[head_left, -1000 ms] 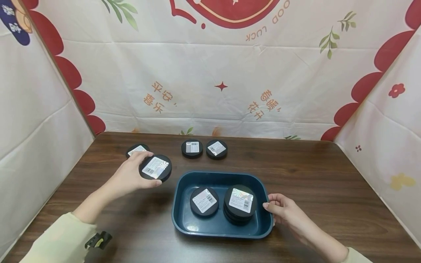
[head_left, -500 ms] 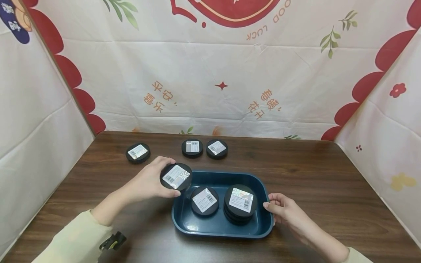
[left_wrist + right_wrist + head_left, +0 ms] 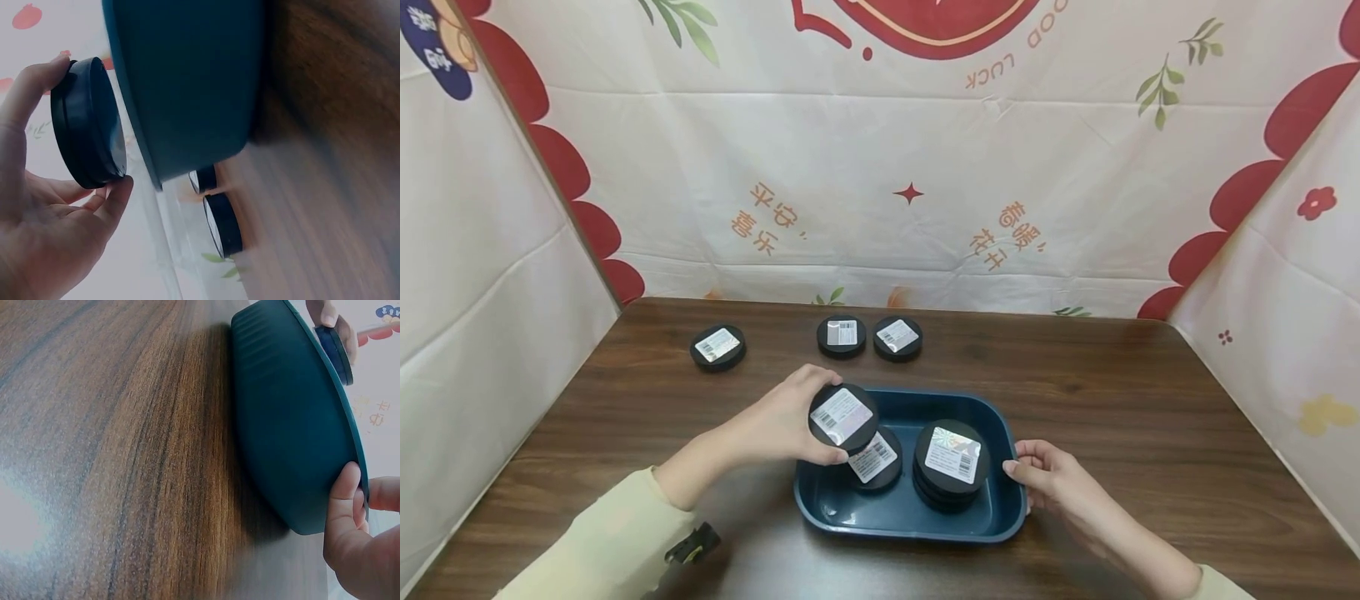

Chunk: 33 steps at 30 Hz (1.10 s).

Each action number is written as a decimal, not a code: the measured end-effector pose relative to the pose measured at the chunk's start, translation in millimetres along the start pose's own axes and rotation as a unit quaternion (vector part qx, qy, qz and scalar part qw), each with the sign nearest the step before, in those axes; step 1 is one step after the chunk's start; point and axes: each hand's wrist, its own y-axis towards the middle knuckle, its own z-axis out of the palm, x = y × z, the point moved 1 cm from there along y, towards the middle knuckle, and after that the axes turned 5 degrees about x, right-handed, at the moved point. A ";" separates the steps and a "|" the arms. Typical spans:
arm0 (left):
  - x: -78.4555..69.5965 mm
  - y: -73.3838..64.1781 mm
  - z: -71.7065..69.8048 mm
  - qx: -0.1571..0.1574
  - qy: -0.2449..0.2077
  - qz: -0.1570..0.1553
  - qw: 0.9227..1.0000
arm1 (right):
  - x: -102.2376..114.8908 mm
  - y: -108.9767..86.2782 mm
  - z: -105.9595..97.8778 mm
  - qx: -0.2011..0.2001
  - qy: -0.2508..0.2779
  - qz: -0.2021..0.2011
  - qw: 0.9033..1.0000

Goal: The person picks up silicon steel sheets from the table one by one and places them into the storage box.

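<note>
The left hand (image 3: 782, 421) is gripping a black disc (image 3: 844, 419) by its edge, thumb on the near side and fingers curling round the far side. It is holding the disc above the left part of a blue tray (image 3: 887, 512), just clear of the rim, and the disc is partly hiding a lower disc (image 3: 883, 477) that is lying inside. The right hand (image 3: 1063, 483) is pinching the tray's right rim between thumb and fingers. Beside the lower disc, on the right, a stack of matching discs (image 3: 951, 458) is standing.

Each disc is round, flat and thick, showing a smooth dark side and a white barcode label on top. The tray is forming a rounded rectangle with glossy, sloping walls.

Everything is resting on a brown table (image 3: 1157, 417) with streaky wood grain. Toward its far edge, one disc (image 3: 718, 347) is lying at left, and two more discs (image 3: 842, 337) are sitting near each other around the middle. Behind, a white cloth (image 3: 850, 142) is hanging, printed with red scallops, leaves and lettering.
</note>
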 end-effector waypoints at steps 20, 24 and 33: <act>-9.8 17.5 31.5 0.069 0.040 0.032 0.996 | 0.2 0.4 -0.4 0.001 -0.001 -0.003 1.000; -11.9 20.4 33.3 0.090 0.053 0.021 0.994 | 0.5 0.4 -0.8 -0.002 -0.003 -0.001 1.000; -16.2 22.6 37.2 0.115 0.096 0.016 0.989 | 0.3 0.7 -0.2 -0.004 -0.004 0.001 1.000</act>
